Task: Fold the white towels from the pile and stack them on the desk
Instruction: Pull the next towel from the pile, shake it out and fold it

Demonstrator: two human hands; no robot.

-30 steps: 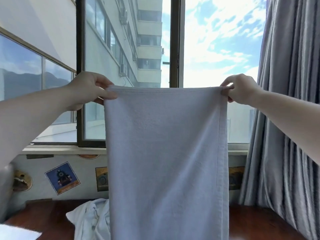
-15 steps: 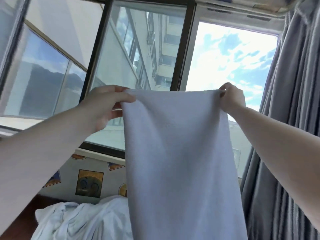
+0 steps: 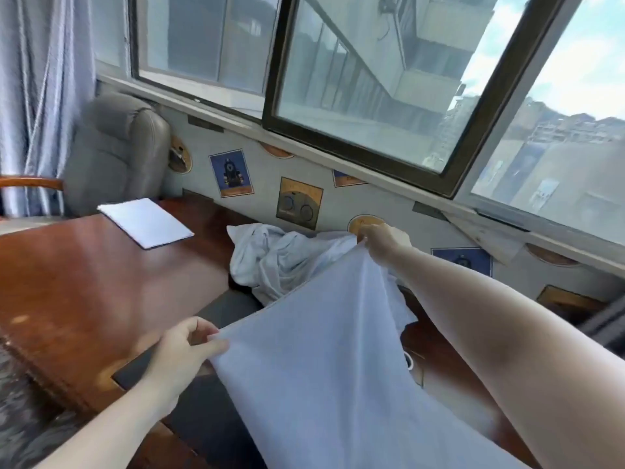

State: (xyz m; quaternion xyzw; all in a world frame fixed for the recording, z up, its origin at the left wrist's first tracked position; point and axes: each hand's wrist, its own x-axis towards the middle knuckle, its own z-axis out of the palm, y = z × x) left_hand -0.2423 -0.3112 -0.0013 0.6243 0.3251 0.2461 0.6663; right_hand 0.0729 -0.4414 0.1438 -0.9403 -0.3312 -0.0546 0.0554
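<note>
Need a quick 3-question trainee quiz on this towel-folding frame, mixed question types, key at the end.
1. True or false: the left hand and the right hand each pinch a corner of the same towel.
2. The folded towel already on the desk lies: A) beside the grey chair; B) on top of the pile; C) on the window sill.
3. Fill in: the unfolded pile sits against the wall, under the ____.

Key: 1 true; 2 A; 3 window.
</note>
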